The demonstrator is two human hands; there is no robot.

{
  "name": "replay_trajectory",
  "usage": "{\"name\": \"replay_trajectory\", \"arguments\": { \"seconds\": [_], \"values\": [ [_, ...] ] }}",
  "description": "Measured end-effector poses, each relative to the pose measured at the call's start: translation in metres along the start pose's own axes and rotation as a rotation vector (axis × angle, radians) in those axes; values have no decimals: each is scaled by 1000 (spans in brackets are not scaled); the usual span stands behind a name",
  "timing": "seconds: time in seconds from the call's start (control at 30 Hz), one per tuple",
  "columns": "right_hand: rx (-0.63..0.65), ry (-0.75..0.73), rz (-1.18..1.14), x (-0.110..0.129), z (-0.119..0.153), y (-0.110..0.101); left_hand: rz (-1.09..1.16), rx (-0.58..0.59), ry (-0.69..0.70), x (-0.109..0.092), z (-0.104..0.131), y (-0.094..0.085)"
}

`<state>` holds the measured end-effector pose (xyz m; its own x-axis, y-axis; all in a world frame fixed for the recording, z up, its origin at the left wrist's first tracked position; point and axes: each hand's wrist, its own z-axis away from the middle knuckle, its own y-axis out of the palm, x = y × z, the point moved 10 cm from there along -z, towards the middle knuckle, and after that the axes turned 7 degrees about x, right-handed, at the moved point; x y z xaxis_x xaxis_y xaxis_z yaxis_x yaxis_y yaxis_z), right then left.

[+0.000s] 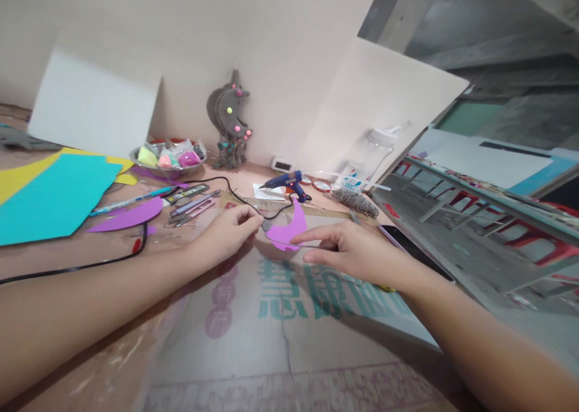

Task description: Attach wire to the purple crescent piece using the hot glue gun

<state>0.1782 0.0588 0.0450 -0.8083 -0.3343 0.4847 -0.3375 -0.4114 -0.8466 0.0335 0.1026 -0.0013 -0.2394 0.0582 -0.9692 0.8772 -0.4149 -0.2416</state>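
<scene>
A purple crescent-shaped piece of foam or paper (296,222) lies between my hands on the printed plastic sheet. My left hand (239,228) is closed in a pinch on a thin strand of grey yarn (283,242) at the crescent's left. That strand crosses the lower part of the crescent towards my right hand (344,246). There it runs between the thumb and the outstretched index finger, which hold it loosely; the other fingers are curled. Behind the crescent a blue glue gun (287,181) rests near a small white paper, its tip pointing left.
A grey yarn bundle (355,202) and a clear bottle (368,158) stand behind my right hand; a phone (416,252) lies right. Left are a turquoise sheet (58,195), cutting tools (192,210), a clay bowl (169,167) and a black cord (145,234). A decorated grey crescent (230,113) hangs on the wall.
</scene>
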Motion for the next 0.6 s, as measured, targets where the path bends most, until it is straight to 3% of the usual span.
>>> {"name": "replay_trajectory", "arguments": {
  "seconds": [0.3, 0.47, 0.6],
  "values": [
    [-16, -29, -9, 9, -3, -4, 38, 9, -19, 2, 1, 1],
    [231, -62, 135, 8, 10, 0, -15, -32, 34, 1, -4, -5],
    [349, -16, 258, -18, 22, -13, 7, -58, 44, 7, -7, -9]
  ]
}}
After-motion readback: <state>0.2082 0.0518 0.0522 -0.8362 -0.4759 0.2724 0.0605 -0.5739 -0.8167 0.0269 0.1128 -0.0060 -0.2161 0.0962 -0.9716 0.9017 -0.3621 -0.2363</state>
